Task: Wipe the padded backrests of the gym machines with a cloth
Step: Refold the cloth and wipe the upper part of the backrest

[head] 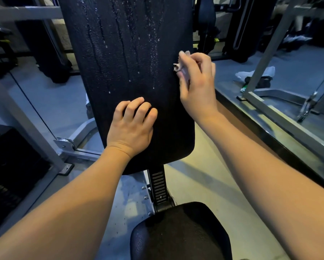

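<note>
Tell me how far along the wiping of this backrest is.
Done: the backrest looks sprayed; droplets and drip streaks run down it. In hand: the right hand holds a bunched cloth at the pad's right edge, while the left hand rests on its lower part. Left: nearly all the wiping, since the streaks are unbroken. The seat also shows droplets.

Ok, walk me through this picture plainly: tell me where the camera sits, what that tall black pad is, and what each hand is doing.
The camera is worn on the person's head, looking down along both bare arms. The tall black pad is a gym machine's backrest, streaked with wet drips and droplets. Below it is the black seat. The left hand rests on the lower part of the backrest, holding nothing. The right hand pinches a small bunched pale cloth at the pad's right edge. More machine frames stand around.
</note>
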### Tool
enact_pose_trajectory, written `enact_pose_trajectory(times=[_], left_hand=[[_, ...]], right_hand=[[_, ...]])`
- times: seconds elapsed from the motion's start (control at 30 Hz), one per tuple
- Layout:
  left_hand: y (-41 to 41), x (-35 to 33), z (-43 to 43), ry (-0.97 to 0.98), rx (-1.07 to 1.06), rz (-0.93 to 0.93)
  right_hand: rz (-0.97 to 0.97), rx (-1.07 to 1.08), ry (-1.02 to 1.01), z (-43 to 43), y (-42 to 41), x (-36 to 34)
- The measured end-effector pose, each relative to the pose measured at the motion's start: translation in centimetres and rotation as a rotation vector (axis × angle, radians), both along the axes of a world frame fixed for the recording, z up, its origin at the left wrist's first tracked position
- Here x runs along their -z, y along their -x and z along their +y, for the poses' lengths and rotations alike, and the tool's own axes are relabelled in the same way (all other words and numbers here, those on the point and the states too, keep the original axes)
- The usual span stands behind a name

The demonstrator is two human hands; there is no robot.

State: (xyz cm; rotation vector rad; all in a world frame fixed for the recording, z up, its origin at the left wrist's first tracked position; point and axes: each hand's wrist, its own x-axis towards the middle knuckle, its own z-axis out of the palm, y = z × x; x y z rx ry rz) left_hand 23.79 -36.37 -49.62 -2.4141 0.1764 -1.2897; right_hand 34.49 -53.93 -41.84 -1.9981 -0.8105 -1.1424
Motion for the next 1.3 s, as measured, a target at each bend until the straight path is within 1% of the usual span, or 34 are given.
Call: enact_pose_trajectory(times=[0.1,0.17,0.2,0.3,0.37,0.4,0.43,0.5,0.53,0.57,0.6,0.67,0.73,0.77,0.83,0.9,0.93,0.97,1.03,1.1,1.13,1.17,1.2,1.23,1.3], left_hand=[[0.1,-0.1,0.0,-0.001,-0.003,0.009],[0.1,0.0,0.0,-0.003,0.0,0.003],[0.1,0.0,0.0,-0.003,0.003,-0.004],[0.0,0.0,0.0,0.0,0.011,-0.015],[0.0,0.0,0.0,0.001,0.011,-0.008],[0.0,0.0,-0.1,0.0,0.014,-0.007],[0.0,0.0,0.0,-0.002,0.015,-0.008],[0.0,0.0,0.1,-0.005,0.013,-0.007],[0.0,0.0,0.1,-0.004,0.016,-0.011],[-0.1,0.0,0.1,-0.002,0.022,-0.018],[-0.1,0.0,0.1,0.0,0.027,-0.027],[-0.2,0.1,0.1,0.002,0.024,-0.032],[-0.1,0.1,0.1,-0.003,0.022,-0.025],[-0.1,0.1,0.1,-0.007,0.023,-0.024],[0.0,0.0,0.1,-0.004,0.019,-0.009],[0.1,0.0,0.1,0.0,0.009,0.014],[0.1,0.1,0.1,0.001,0.01,0.018],[0.1,0.1,0.1,0.003,0.014,0.019],[0.1,0.1,0.2,0.005,0.016,0.016],[0.1,0.0,0.2,0.009,0.015,0.018],[0.2,0.0,0.1,0.01,0.019,0.022],[0.2,0.0,0.1,0.011,0.021,0.025],[0.2,0.0,0.1,0.011,0.019,0.027],[0.2,0.0,0.1,0.012,0.013,0.03],[0.1,0.0,0.1,0.017,0.004,0.04]], right_hand=[[0.094,-0.034,-0.099,0.9,0.2,-0.5],[0.099,-0.082,-0.088,1.0,0.9,0.1],[0.071,-0.121,-0.023,0.8,1.4,0.7],[-0.069,-0.289,0.287,-0.9,1.9,2.1],[-0.161,-0.314,0.417,-1.7,0.9,0.9],[-0.194,-0.287,0.408,-1.6,0.2,0.1],[-0.191,-0.243,0.347,-1.2,-0.3,-0.7],[-0.105,-0.178,0.152,0.2,0.0,-1.3],[-0.072,-0.167,0.097,0.8,0.6,-0.7],[-0.047,-0.177,0.099,1.2,1.4,0.4],[-0.046,-0.21,0.151,1.1,2.2,1.6],[-0.115,-0.303,0.303,0.2,3.1,3.0],[-0.205,-0.35,0.428,-0.3,2.2,1.7],[-0.247,-0.34,0.441,-0.1,1.6,0.5],[-0.258,-0.269,0.353,1.1,0.7,-1.8],[-0.191,-0.226,0.221,2.2,0.7,-2.6],[-0.172,-0.228,0.2,2.5,1.0,-2.1],[-0.165,-0.246,0.227,2.5,1.4,-1.3],[-0.217,-0.321,0.377,1.8,1.8,0.1],[-0.308,-0.363,0.536,1.3,1.1,-0.8],[-0.365,-0.349,0.566,1.3,0.6,-1.8],[-0.415,-0.323,0.546,1.4,0.0,-2.7],[-0.431,-0.282,0.482,1.6,-0.5,-3.5],[-0.399,-0.238,0.385,1.8,-0.8,-3.9],[-0.26,-0.176,0.163,2.5,-0.2,-3.2]])
